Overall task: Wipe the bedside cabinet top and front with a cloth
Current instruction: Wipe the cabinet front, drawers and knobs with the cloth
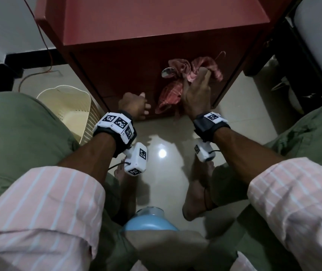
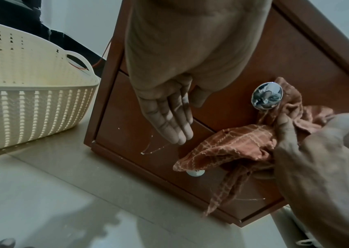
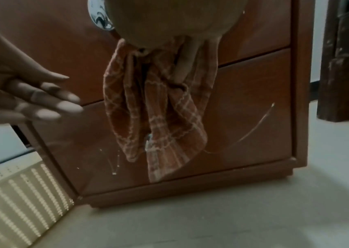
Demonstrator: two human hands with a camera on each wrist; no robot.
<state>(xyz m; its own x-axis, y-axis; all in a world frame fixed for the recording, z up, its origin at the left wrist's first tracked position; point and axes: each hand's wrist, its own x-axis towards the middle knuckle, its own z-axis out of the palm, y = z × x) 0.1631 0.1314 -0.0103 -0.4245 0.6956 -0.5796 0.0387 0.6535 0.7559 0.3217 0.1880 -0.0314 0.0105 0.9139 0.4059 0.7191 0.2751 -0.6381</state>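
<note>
Presently: cloth [image 1: 177, 83], checked, soft, light, limp, is hanging bunched from the right hand [image 1: 195, 94], which is gripping its upper folds against the bedside cabinet [image 1: 128, 61] front, just below the round metal knob [image 1: 167, 72]. Long axis is running vertically, loose tail pointing floorward. Best hold, by judgement: wadded middle under flat fingers. Left hand [image 1: 134, 106], relaxed and holding nothing, is hovering beside it at the lower drawer.

My cloth [image 1: 172, 90] is orange-red with pale checks, the cabinet [image 1: 128, 75] red-brown, the basket [image 1: 72, 106] cream
</note>
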